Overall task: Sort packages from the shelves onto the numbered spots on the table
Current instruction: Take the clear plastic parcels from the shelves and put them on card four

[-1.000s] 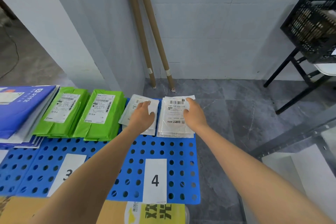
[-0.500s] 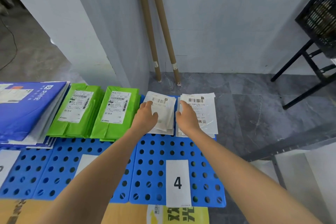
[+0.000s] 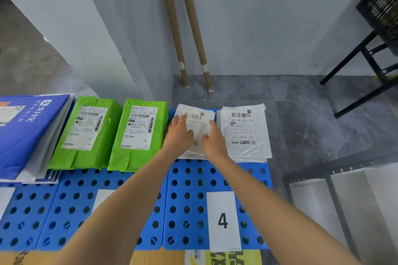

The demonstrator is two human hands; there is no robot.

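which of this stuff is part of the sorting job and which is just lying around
Job: left white stack, right white stack, green packages, blue envelopes, number 4 label, blue board.
Just lying about: cardboard tubes, black crate, black stand.

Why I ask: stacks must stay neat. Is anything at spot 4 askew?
Yes. The left white stack, under the left hand and right hand, sits turned on the blue board, its layers slightly fanned. The right white stack lies squarer.

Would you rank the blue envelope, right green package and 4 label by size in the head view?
1. The blue envelope, though cropped.
2. The right green package.
3. The 4 label, though nearest the camera.
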